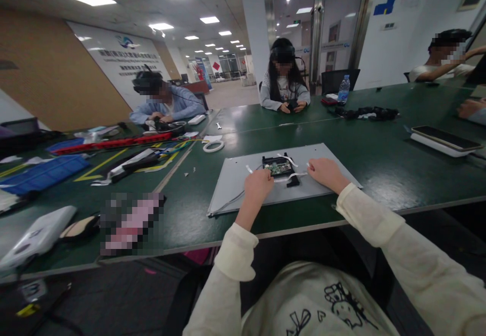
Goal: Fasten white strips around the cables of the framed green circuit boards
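Observation:
A flat grey panel lies on the green table in front of me. A small green circuit board with white ribbon strips and a black part sits near its middle. My left hand is curled into a loose fist just left of the board, fingers touching its edge. My right hand rests on the panel right of the board, fingers pinched on a white strip. Both sleeves are cream coloured.
A white tape ring lies beyond the panel. Blue trays and a red strip are at left, a tablet at right, a water bottle farther back. Three other people sit around the table.

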The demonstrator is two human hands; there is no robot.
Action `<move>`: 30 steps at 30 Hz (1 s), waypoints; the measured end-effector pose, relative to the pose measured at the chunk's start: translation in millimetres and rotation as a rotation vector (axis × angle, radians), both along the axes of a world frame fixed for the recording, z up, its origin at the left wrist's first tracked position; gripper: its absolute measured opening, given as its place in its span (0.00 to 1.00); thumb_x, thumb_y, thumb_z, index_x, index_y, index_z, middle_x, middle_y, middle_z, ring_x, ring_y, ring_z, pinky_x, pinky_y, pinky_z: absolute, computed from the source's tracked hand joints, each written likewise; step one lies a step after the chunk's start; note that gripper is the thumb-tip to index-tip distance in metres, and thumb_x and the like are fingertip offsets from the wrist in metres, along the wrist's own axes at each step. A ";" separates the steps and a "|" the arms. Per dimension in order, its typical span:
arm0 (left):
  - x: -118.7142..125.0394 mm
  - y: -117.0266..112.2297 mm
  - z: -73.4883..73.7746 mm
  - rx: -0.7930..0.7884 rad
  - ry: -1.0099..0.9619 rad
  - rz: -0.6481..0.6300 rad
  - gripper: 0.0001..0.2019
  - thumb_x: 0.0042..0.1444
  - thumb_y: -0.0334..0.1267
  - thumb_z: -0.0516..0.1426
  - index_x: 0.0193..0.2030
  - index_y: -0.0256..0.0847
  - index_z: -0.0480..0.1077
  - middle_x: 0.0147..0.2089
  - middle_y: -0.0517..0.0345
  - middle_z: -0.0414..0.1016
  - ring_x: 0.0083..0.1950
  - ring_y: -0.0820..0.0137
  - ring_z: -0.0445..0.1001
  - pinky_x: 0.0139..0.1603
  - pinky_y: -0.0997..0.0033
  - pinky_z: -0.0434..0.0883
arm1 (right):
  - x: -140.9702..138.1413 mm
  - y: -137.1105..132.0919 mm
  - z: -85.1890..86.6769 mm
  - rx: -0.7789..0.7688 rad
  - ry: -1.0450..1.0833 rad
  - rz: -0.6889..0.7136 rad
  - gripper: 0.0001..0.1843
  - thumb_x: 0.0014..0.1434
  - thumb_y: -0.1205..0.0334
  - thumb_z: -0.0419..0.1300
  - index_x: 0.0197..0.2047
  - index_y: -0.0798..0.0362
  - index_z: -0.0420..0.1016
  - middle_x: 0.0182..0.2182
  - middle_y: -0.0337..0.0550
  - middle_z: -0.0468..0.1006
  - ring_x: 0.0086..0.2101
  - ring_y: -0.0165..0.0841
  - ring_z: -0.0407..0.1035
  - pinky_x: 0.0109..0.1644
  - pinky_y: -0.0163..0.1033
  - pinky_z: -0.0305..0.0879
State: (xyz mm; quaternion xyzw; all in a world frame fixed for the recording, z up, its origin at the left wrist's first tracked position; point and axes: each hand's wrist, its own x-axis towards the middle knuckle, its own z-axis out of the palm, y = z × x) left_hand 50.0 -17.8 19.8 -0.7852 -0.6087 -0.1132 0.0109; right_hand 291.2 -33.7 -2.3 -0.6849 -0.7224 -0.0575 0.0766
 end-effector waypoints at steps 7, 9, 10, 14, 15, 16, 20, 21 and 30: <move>-56.7 50.1 11.7 0.194 -0.275 0.226 0.11 0.59 0.43 0.52 0.39 0.41 0.72 0.38 0.50 0.77 0.41 0.63 0.74 0.39 0.70 0.65 | -4.9 2.8 -3.1 0.057 0.063 0.019 0.14 0.65 0.56 0.50 0.38 0.53 0.74 0.32 0.48 0.78 0.35 0.36 0.71 0.34 0.36 0.52; -67.5 63.4 0.8 0.137 -0.313 0.207 0.11 0.58 0.43 0.54 0.40 0.40 0.72 0.40 0.49 0.77 0.41 0.64 0.74 0.40 0.70 0.65 | -4.8 4.3 -5.2 0.048 0.073 0.033 0.15 0.65 0.56 0.50 0.37 0.53 0.74 0.32 0.48 0.78 0.34 0.36 0.70 0.34 0.36 0.51; -71.0 68.7 -6.1 0.091 -0.319 0.194 0.11 0.58 0.44 0.54 0.39 0.39 0.72 0.39 0.49 0.77 0.41 0.64 0.74 0.41 0.70 0.65 | -4.7 5.1 -6.4 0.039 0.077 0.038 0.15 0.65 0.56 0.50 0.37 0.53 0.74 0.32 0.48 0.78 0.33 0.35 0.70 0.33 0.36 0.51; -75.8 81.2 -28.5 0.012 -0.343 0.126 0.12 0.54 0.46 0.57 0.36 0.39 0.73 0.39 0.50 0.77 0.40 0.65 0.74 0.42 0.71 0.66 | -4.6 7.3 -9.6 0.026 0.088 0.046 0.15 0.65 0.55 0.50 0.36 0.53 0.74 0.32 0.47 0.78 0.33 0.35 0.69 0.33 0.35 0.50; -75.6 82.5 -31.3 0.014 -0.360 0.124 0.12 0.54 0.45 0.58 0.36 0.39 0.73 0.40 0.51 0.77 0.41 0.66 0.73 0.42 0.71 0.66 | -4.7 7.3 -9.9 0.026 0.092 0.048 0.15 0.64 0.55 0.50 0.36 0.53 0.74 0.31 0.46 0.77 0.34 0.35 0.70 0.33 0.35 0.50; -75.3 83.4 -32.9 0.018 -0.379 0.130 0.11 0.53 0.44 0.58 0.37 0.38 0.72 0.41 0.51 0.77 0.41 0.67 0.73 0.42 0.72 0.66 | -4.9 7.2 -10.0 0.026 0.097 0.052 0.15 0.64 0.55 0.51 0.36 0.53 0.74 0.31 0.46 0.77 0.34 0.35 0.70 0.33 0.35 0.50; -72.9 84.0 -33.1 0.024 -0.446 0.157 0.08 0.51 0.37 0.58 0.38 0.39 0.71 0.41 0.53 0.76 0.42 0.68 0.73 0.43 0.72 0.66 | -5.8 6.3 -9.4 0.020 0.116 0.080 0.14 0.64 0.56 0.51 0.34 0.53 0.73 0.30 0.45 0.77 0.33 0.34 0.69 0.32 0.35 0.49; -72.2 83.8 -32.7 0.024 -0.458 0.156 0.07 0.52 0.37 0.57 0.38 0.40 0.70 0.40 0.54 0.77 0.42 0.68 0.73 0.43 0.71 0.66 | -6.0 6.2 -9.3 0.020 0.120 0.084 0.14 0.64 0.56 0.51 0.34 0.53 0.73 0.29 0.45 0.76 0.32 0.34 0.69 0.32 0.35 0.48; -72.0 79.1 -27.6 0.124 -0.647 0.112 0.14 0.47 0.33 0.59 0.43 0.42 0.68 0.31 0.60 0.76 0.37 0.69 0.75 0.41 0.72 0.67 | -5.5 5.6 -9.5 0.036 0.125 0.116 0.13 0.64 0.57 0.51 0.33 0.53 0.72 0.28 0.44 0.76 0.31 0.33 0.68 0.32 0.35 0.47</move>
